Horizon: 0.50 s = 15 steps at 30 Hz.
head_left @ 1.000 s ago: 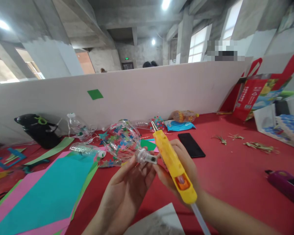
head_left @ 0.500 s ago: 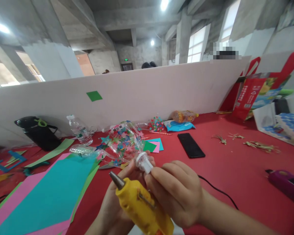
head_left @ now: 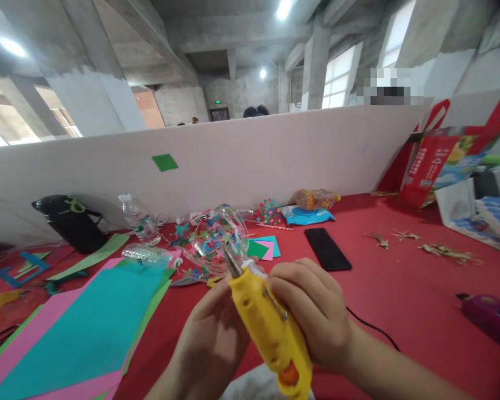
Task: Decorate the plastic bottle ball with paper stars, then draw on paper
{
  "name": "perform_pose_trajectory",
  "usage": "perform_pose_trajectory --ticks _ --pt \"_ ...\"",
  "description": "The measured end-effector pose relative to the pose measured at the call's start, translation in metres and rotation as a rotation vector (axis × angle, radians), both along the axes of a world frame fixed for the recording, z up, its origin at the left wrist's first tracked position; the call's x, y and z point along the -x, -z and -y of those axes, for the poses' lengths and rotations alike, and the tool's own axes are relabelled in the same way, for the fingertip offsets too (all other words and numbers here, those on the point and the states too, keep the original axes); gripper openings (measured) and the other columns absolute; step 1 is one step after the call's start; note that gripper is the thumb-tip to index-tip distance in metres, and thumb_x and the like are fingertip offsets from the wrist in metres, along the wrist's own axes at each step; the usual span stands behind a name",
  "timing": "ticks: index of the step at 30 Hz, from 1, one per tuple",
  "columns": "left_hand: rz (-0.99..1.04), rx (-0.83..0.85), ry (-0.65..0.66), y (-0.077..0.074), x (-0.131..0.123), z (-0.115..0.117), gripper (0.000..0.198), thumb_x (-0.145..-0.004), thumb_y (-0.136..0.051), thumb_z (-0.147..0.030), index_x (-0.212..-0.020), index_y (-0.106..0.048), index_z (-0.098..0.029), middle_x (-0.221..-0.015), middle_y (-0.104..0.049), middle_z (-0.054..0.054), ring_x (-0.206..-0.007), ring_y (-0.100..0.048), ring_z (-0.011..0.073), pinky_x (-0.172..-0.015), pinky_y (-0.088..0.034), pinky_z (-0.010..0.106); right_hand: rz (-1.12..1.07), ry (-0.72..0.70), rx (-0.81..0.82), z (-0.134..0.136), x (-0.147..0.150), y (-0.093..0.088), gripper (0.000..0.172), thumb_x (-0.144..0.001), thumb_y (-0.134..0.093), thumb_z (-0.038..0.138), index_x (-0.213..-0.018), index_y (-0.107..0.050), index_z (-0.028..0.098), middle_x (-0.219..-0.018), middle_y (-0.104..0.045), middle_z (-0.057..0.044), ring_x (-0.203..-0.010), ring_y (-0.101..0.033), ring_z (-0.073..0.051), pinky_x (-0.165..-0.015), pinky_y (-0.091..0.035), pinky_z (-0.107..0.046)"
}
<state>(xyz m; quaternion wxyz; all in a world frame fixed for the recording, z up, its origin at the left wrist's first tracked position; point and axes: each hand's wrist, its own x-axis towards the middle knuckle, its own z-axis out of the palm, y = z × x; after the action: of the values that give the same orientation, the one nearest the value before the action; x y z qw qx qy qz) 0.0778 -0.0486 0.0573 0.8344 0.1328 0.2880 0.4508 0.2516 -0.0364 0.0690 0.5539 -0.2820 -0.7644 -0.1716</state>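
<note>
A yellow hot glue gun (head_left: pixel 270 322) with a metal nozzle points up and away in front of my hands. My right hand (head_left: pixel 312 311) is closed on it, with fingertips close to a white bottle neck piece (head_left: pixel 255 268). My left hand (head_left: pixel 216 322) is curled around the neck end of a clear plastic bottle (head_left: pixel 220 233), which lies away from me with colourful paper stars on it. The glue gun hides the left fingertips and most of the neck. An orange trigger (head_left: pixel 290 373) shows low on the gun.
Coloured paper sheets (head_left: pixel 87 328) lie at left, near a black flask (head_left: pixel 69 225) and clear bottles (head_left: pixel 139 222). A black phone (head_left: pixel 328 249) and a purple glue gun (head_left: pixel 489 314) are to the right. A white partition (head_left: pixel 275 161) stands behind the red table.
The glue gun has shifted right and turned more upright, now covering much of the white neck piece. My right hand has moved slightly with it; the left palm shows more.
</note>
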Motion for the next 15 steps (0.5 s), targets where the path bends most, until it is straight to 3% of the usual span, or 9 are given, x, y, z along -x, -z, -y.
perform_pose_trajectory --ticks 3,5,11,15 --pt "-0.01 0.015 -0.035 -0.031 -0.018 -0.022 0.02 -0.089 -0.05 -0.02 -0.093 -0.067 -0.011 -0.087 -0.073 0.008 -0.073 -0.068 0.0152 -0.07 -0.056 0.027 -0.03 -0.052 0.055 -0.002 -0.001 0.002 0.011 -0.089 -0.047 0.012 -0.095 -0.056 0.011 -0.083 -0.063 -0.012 -0.073 -0.053 -0.019 -0.059 -0.044 -0.033" --pt "-0.033 0.014 -0.036 -0.039 -0.022 -0.025 0.02 -0.089 -0.05 -0.021 -0.091 -0.067 -0.011 -0.084 -0.073 0.008 -0.071 -0.068 0.0149 -0.068 -0.056 0.026 -0.021 -0.061 0.056 -0.003 -0.002 0.002 0.011 -0.088 -0.048 0.012 -0.095 -0.057 0.011 -0.083 -0.062 -0.011 -0.073 -0.053 -0.019 -0.059 -0.044 -0.033" --pt "-0.082 -0.008 -0.066 -0.031 -0.021 -0.017 0.009 -0.082 -0.06 -0.016 -0.079 -0.068 -0.013 -0.081 -0.073 0.005 -0.071 -0.067 0.0147 -0.068 -0.055 0.026 -0.063 -0.115 0.139 -0.004 -0.001 0.003 0.015 -0.09 -0.048 0.019 -0.1 -0.057 0.012 -0.091 -0.063 -0.012 -0.082 -0.057 -0.02 -0.067 -0.05 -0.034" --pt "-0.016 -0.12 0.007 -0.035 -0.026 -0.014 0.005 -0.078 -0.066 -0.017 -0.075 -0.069 -0.013 -0.079 -0.073 0.004 -0.071 -0.067 0.0148 -0.067 -0.055 0.024 -0.139 -0.101 0.145 -0.004 -0.003 0.005 0.013 -0.09 -0.047 0.017 -0.097 -0.058 0.014 -0.086 -0.063 -0.01 -0.079 -0.058 -0.018 -0.064 -0.051 -0.031"
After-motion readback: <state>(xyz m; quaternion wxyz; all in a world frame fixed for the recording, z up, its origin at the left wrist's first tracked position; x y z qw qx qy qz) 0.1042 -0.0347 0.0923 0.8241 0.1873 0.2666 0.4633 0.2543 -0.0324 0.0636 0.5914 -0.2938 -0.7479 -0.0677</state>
